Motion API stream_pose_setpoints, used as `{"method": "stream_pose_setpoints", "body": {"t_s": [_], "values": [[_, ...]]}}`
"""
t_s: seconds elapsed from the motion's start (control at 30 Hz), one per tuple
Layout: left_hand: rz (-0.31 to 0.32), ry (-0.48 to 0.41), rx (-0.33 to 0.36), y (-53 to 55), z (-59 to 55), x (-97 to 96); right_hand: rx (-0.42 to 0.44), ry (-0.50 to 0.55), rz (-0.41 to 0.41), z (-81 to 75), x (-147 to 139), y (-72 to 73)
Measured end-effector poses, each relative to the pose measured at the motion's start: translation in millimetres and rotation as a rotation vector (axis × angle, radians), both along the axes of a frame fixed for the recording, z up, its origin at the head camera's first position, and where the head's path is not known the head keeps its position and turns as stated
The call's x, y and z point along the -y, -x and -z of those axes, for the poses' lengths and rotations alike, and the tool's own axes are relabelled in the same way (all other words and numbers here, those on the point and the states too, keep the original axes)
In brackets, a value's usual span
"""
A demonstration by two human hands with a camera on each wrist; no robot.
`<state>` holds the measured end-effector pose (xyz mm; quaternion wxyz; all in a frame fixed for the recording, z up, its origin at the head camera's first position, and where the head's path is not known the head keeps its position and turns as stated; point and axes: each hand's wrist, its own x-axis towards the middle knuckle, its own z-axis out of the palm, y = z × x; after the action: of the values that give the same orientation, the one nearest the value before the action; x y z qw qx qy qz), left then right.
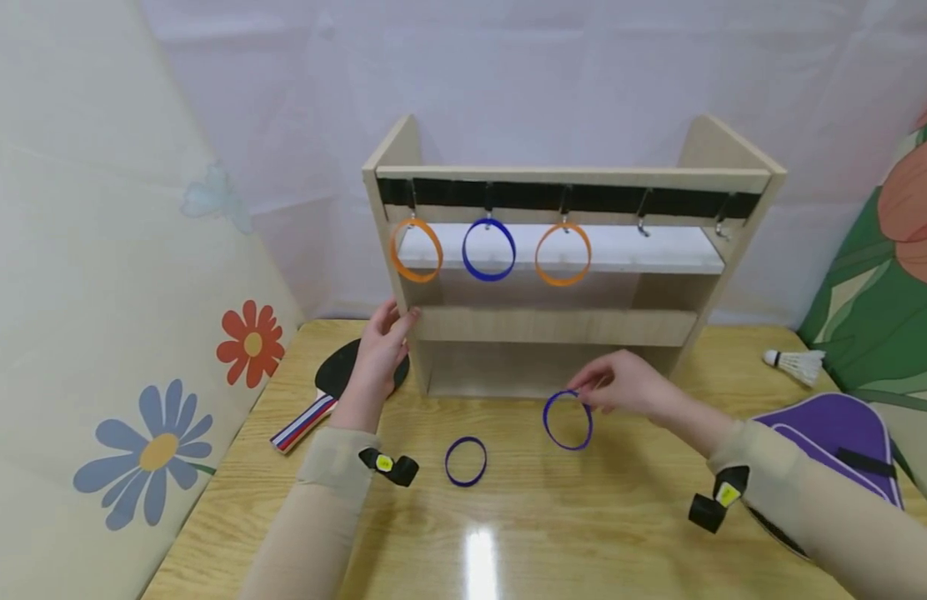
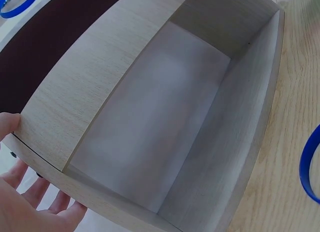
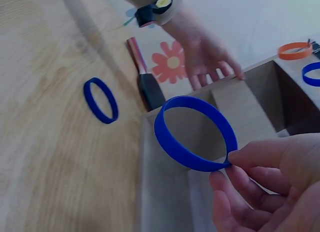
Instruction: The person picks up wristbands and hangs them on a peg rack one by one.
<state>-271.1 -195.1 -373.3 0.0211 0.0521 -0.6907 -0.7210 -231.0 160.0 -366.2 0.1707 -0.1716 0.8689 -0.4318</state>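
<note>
My right hand (image 1: 617,382) pinches a blue wristband (image 3: 167,139) between thumb and fingertips, low in front of the wooden shelf (image 1: 553,325). My left hand (image 1: 379,346) holds the shelf's left side panel, thumb on the front and fingers along the outer face. Along a black strip (image 1: 527,195) on the shelf's top rail runs a row of metal hooks. From the three leftmost hang an orange wristband (image 1: 394,258), a blue wristband (image 1: 465,260) and another orange wristband (image 1: 538,260). The two hooks at the right, one a bare hook (image 1: 643,227), carry nothing.
A second loose blue wristband (image 1: 448,471) lies on the wooden table (image 1: 523,508). By my left forearm is a table tennis bat (image 1: 306,423). A shuttlecock (image 1: 797,365) and a purple bag (image 1: 846,425) lie at the right. Flowered cloth (image 1: 156,333) stands at the left.
</note>
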Motion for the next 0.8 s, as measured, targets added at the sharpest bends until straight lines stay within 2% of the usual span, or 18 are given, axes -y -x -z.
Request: {"method": "stream_pose_setpoints", "body": {"t_s": [0.17,0.57,0.8], "values": [[0.000,0.000,0.002,0.1,-0.2,-0.3,-0.015,0.021,0.024,-20.3,-7,-1.6],[0.006,-0.003,0.000,0.1,0.8,0.3,-0.143,0.002,0.122,-62.7,-25,-5.7],[0.012,-0.008,-0.011,1.8,2.1,0.8,-0.165,0.027,0.165,-87.1,-29,-8.2]]}}
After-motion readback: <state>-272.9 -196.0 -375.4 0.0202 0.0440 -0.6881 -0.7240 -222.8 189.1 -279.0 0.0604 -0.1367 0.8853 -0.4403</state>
